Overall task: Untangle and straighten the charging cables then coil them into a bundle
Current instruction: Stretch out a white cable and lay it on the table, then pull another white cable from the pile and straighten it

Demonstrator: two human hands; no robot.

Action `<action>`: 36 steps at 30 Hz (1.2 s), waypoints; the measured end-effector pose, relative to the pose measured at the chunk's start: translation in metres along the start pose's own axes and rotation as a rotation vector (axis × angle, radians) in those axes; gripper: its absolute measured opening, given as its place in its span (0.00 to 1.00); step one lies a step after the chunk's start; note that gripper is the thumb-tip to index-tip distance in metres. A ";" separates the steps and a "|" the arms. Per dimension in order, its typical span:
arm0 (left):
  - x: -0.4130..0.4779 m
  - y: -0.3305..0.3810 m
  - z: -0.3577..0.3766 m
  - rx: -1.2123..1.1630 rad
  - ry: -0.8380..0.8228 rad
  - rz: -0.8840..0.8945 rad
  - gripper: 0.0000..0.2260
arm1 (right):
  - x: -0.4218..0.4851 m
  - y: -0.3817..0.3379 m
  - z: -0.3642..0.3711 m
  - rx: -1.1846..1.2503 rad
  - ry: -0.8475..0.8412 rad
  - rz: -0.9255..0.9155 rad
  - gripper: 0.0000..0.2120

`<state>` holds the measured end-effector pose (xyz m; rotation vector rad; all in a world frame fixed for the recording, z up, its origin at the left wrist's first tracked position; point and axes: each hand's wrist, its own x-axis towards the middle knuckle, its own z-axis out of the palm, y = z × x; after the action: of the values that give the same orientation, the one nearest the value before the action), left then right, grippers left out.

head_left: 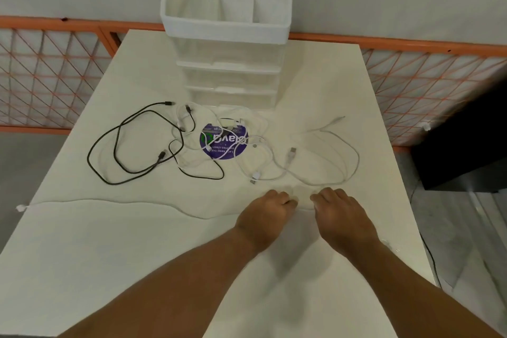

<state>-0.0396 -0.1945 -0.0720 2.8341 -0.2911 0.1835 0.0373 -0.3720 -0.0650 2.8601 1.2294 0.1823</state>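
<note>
- Long cable (131,202), white, lay across the near part of the table (96,269): one plug at the left edge, the run going right to the hands.
- Left hand (267,208): fingers curled down, pinching the long cable against the tabletop.
- Right hand (340,208): just beside the left, fingers likewise curled and pinching the same cable; a short stretch showed faintly between the two hands. Frame blurred here, so exact finger contact was unclear.
- White cables (292,151): a loose tangle beyond the hands, looping from centre to right, some strands crossing the sticker (223,145).
- Black cables (162,154): overlapping loops to the left of the sticker, crossing the white tangle at its left side.
- Sticker: round, purple, flat on the table at centre.
- Organizer (227,22): white, with clear drawers and an open divided top, at the table's far edge.
- Fence (55,77): orange mesh, behind the table.
</note>
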 end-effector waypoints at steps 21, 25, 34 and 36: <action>-0.035 -0.083 -0.045 0.132 0.120 -0.193 0.13 | 0.077 -0.060 -0.004 -0.006 -0.099 -0.041 0.09; -0.033 -0.088 -0.045 0.108 0.093 -0.246 0.07 | 0.086 -0.066 -0.009 -0.029 -0.132 -0.044 0.08; 0.003 -0.089 -0.094 -0.005 0.175 -0.278 0.15 | 0.119 -0.053 -0.075 0.354 -0.192 0.011 0.13; 0.019 -0.088 -0.114 -0.081 0.185 -0.258 0.16 | 0.132 -0.050 -0.102 0.417 -0.193 0.074 0.14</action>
<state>-0.0126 -0.0815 0.0157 2.7162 0.1047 0.3653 0.0796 -0.2445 0.0457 3.1682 1.2509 -0.3868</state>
